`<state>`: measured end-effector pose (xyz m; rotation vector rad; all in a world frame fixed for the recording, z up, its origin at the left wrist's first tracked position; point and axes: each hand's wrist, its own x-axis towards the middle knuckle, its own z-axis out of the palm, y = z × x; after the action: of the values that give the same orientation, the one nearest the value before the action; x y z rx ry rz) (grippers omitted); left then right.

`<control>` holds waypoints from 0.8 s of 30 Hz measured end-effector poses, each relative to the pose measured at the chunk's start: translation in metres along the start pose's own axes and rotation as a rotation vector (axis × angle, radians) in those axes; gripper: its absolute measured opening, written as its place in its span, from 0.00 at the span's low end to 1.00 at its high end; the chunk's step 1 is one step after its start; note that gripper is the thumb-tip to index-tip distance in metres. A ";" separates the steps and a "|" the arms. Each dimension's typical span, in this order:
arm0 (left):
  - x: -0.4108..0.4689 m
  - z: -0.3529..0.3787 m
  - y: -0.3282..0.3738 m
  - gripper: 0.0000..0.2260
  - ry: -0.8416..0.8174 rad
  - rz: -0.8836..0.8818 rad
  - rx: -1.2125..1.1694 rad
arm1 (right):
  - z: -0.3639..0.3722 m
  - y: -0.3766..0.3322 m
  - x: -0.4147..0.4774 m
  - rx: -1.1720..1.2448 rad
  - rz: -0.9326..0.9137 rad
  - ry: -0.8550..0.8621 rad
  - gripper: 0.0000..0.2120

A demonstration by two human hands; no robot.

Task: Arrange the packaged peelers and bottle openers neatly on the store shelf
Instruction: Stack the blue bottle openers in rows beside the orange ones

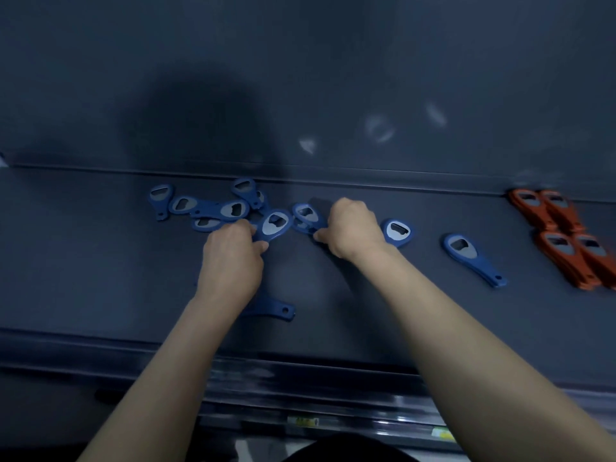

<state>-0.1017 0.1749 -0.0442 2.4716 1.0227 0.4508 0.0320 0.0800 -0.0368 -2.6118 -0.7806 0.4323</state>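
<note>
Both hands work in a loose heap of blue bottle openers (213, 208) on the dark shelf (100, 261). The left hand (233, 258) has its fingers closed around the handle of one blue opener (276, 225), whose metal head points up and away; another blue handle (276, 310) pokes out from under that wrist. The right hand (353, 226) has its fingers curled down on a second opener (306, 216), though whether they pinch it or only press on it I cannot tell. Two blue openers (398, 231) (471, 258) lie singly to the right, apart from each other, and the orange openers (563, 235) sit in overlapping rows at the far right. To do this step well, it seems best to lift one piece at a time by the handle, turn every head the same way, and lay each beside the last, copying the orange rows. Dragging through the heap would likely scatter it.
</note>
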 end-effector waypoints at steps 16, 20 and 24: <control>-0.011 0.066 0.118 0.10 -0.129 0.180 -0.182 | -0.066 0.137 -0.055 0.053 0.406 0.368 0.14; -0.013 0.076 0.128 0.10 -0.125 0.203 -0.130 | -0.066 0.160 -0.066 0.026 0.432 0.370 0.17; -0.014 0.083 0.129 0.10 -0.140 0.183 -0.088 | -0.065 0.169 -0.071 0.018 0.435 0.343 0.17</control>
<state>0.0014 0.0607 -0.0530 2.4877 0.7104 0.3650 0.0780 -0.1086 -0.0406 -2.7260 -0.0951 0.0947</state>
